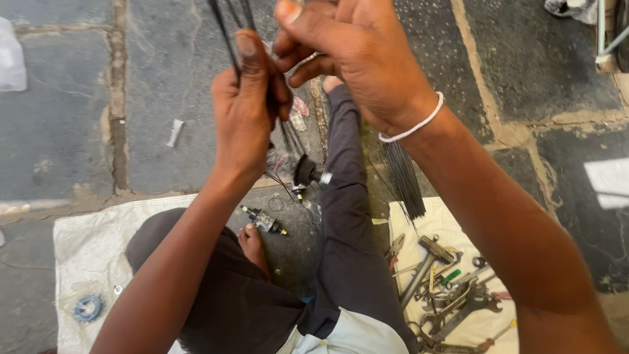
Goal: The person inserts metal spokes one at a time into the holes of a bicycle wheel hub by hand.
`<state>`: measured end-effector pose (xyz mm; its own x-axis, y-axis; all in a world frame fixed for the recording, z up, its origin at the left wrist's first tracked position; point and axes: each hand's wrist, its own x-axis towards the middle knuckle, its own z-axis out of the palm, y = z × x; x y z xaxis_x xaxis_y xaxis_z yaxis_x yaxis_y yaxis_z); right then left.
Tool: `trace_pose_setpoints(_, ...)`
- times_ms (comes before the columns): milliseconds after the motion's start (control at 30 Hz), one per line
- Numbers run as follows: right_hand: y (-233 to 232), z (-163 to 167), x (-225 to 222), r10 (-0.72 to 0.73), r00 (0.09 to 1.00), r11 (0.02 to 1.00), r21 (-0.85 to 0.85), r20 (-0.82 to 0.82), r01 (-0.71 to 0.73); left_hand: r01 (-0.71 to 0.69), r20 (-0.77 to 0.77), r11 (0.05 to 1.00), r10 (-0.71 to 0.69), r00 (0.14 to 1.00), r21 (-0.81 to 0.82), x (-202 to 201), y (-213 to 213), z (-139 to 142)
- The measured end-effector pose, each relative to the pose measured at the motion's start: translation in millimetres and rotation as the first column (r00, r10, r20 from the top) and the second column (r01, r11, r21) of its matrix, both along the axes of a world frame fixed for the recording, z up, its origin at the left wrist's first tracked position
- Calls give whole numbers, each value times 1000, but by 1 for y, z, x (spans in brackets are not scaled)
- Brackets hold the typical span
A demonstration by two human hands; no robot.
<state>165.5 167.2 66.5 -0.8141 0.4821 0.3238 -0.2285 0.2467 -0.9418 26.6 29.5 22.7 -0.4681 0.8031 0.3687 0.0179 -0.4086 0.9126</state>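
Stone floor; both hands [246, 111] [357, 59] grip spokes [226, 33]; cloth [452, 229] w/ tools.

Thin dark spokes [229, 26] run off the top edge of the frame, their upper ends unseen, the lower lengths masked behind the left hand [246, 108]. The right hand [357, 62] covers whatever its fingers pinch. At lower right, a heap of tools [452, 295] is cut by the bottom edge; a white object [10, 59] at far left is cropped.
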Motion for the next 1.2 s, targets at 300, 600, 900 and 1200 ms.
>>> trace_pose_setpoints(300,39,-320,127,-735,99,677,734,671,53,-291,-99,947,279,955,-139,-2,-90,36)
trace_pose_setpoints(600,22,-407,149,-918,33,366,874,396,-322,-318,-136,792,291,947,-521,-33,-131,35)
trace_pose_setpoints(900,28,-398,136,-868,-98,494,832,486,-252,-231,-218,849,141,966,-476,-40,-133,27)
trace_pose_setpoints(1200,64,-357,148,-724,35,685,714,688,142,-291,99,929,319,943,-229,-28,-103,34)
